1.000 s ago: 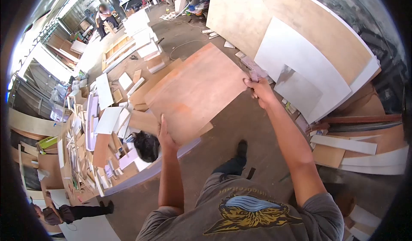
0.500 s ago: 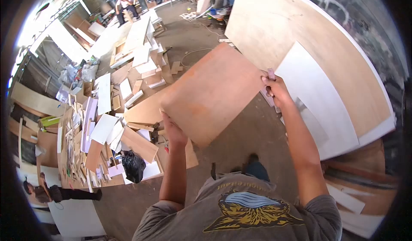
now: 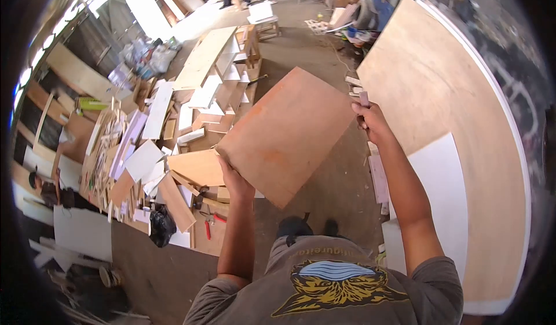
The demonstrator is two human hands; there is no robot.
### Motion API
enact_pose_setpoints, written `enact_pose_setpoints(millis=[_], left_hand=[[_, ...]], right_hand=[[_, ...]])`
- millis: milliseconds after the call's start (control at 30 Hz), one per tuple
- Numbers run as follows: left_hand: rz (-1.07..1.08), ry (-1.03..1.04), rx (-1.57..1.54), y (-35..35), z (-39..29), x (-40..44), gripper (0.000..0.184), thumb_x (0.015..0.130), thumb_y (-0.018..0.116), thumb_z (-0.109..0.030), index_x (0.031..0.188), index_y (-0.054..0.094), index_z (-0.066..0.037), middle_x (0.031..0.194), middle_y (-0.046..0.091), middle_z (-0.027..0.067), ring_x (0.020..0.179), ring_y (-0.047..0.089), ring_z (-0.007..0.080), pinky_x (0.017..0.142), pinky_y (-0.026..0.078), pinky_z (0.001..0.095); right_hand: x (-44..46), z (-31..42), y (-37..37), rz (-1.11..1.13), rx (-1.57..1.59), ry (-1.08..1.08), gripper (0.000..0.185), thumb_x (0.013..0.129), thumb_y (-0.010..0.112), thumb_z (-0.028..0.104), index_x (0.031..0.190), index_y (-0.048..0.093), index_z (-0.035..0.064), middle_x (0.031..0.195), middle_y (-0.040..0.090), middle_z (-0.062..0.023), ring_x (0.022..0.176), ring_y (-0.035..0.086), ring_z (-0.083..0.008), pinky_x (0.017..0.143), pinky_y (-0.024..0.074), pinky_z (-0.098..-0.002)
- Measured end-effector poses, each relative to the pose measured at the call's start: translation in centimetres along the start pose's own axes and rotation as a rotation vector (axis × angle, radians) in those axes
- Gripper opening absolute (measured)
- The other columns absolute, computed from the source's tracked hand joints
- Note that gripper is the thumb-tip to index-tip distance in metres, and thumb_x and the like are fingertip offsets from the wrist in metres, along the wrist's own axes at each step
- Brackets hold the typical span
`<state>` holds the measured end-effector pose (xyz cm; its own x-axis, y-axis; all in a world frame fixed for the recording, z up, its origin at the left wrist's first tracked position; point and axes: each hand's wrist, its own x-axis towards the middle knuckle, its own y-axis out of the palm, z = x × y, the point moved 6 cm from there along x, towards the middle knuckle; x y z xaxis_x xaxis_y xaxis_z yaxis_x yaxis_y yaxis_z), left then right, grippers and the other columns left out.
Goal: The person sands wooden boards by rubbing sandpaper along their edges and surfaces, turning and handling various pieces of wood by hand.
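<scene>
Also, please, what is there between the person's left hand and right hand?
The brown board spans the stretch: the left hand is at its lower-left edge, the right hand at its right corner. The head view shows this.

I'm counting two bare hands (image 3: 372,123) on one reddish-brown rectangular wooden board (image 3: 286,137), one crumpled black plastic bag (image 3: 162,227)!

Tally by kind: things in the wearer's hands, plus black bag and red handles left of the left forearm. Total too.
Board: 1, in left hand and right hand
Strip: 1, in right hand
Black bag: 1
Red handles: 2
Total: 5
</scene>
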<state>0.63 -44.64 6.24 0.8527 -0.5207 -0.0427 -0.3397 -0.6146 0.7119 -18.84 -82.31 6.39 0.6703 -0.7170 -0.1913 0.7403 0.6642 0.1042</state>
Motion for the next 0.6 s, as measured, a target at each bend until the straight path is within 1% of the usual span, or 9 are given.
enact_pose_setpoints(millis=[167,267,333,367,467,600], left_hand=[[-0.085,0.115,-0.024,1.5,-0.2,6.8,0.072,0.109,0.026,-0.061,0.159,0.030,-0.010,0.158,0.041,0.0128,0.144,0.044,0.0306,0.118,0.038,0.0453],[-0.186,0.176,-0.008,1.6,-0.1,11.7,0.071,0.109,0.025,-0.061,0.158,0.034,-0.009,0.157,0.044,0.0111,0.144,0.043,0.0310,0.119,0.037,0.0469],[-0.205,0.226,0.017,2.2,-0.2,14.6,0.073,0.109,0.028,-0.062,0.160,0.029,-0.010,0.158,0.041,0.0120,0.144,0.043,0.0308,0.119,0.037,0.0472],[-0.215,0.256,0.021,2.5,-0.5,16.5,0.074,0.108,0.029,-0.062,0.161,0.026,-0.010,0.159,0.039,0.0124,0.144,0.042,0.0307,0.119,0.037,0.0474],[-0.242,0.331,-0.027,1.0,-0.3,21.0,0.074,0.107,0.030,-0.064,0.157,0.035,-0.009,0.157,0.043,0.0124,0.144,0.043,0.0325,0.119,0.037,0.0487],[-0.358,0.337,-0.095,1.7,-0.5,24.5,0.075,0.107,0.033,-0.065,0.157,0.036,-0.009,0.155,0.044,0.0126,0.142,0.045,0.0326,0.116,0.040,0.0492]], right_hand=[[12.1,2.6,3.9,0.127,0.013,0.005,0.035,0.095,0.070,0.020,0.126,0.067,0.0041,0.079,0.057,0.0063,0.047,0.036,-0.0058,0.050,0.0345,-0.0270],[19.4,2.7,6.5,0.217,0.030,-0.020,0.038,0.096,0.069,0.021,0.131,0.067,0.0052,0.076,0.056,0.0076,0.046,0.036,-0.0047,0.050,0.0349,-0.0263],[23.3,4.1,8.7,0.298,0.045,-0.033,0.039,0.096,0.069,0.021,0.131,0.066,0.0047,0.073,0.054,0.0084,0.046,0.036,-0.0042,0.050,0.0352,-0.0261],[25.0,4.9,10.0,0.309,0.007,-0.019,0.040,0.097,0.069,0.021,0.133,0.065,0.0041,0.068,0.050,0.0096,0.045,0.036,-0.0034,0.050,0.0351,-0.0255],[29.5,5.9,13.0,0.324,0.076,0.016,0.038,0.097,0.069,0.018,0.131,0.066,0.0008,0.073,0.051,0.0080,0.047,0.036,-0.0043,0.050,0.0331,-0.0260],[34.9,7.3,15.8,0.437,0.027,-0.023,0.041,0.098,0.067,0.019,0.134,0.064,0.0000,0.076,0.055,0.0075,0.047,0.036,-0.0038,0.050,0.0345,-0.0253]])
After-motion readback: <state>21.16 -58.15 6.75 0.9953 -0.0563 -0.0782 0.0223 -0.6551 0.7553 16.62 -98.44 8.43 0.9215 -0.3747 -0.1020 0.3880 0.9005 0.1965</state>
